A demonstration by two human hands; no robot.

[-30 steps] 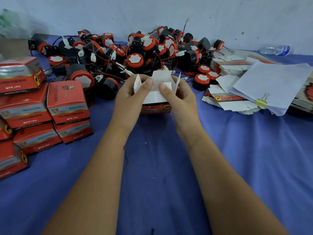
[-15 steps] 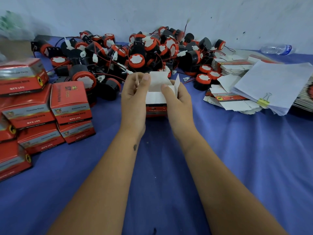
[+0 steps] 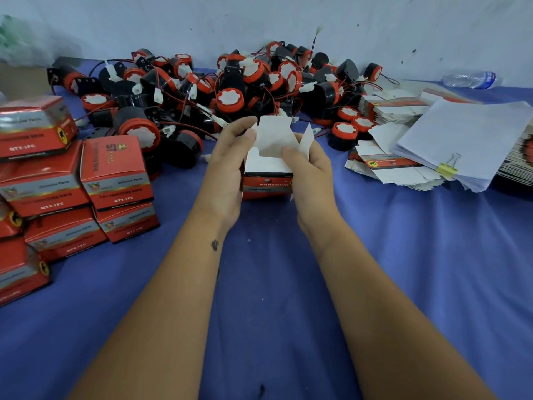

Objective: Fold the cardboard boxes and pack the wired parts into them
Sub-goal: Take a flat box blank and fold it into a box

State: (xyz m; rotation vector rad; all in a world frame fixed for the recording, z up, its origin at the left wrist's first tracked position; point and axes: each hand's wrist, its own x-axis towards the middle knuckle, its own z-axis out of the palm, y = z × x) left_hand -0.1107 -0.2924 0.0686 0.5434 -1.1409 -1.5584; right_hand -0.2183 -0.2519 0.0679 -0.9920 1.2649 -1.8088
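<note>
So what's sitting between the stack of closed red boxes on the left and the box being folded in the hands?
In the head view, only the left hand and bare blue cloth separate the closed red boxes from the half-folded box.

Lighting even and soft, moderately dim with a cool cast; shadows faint. Wide-angle bowing at edges; finished boxes (image 3: 43,174) at left blurred.
</note>
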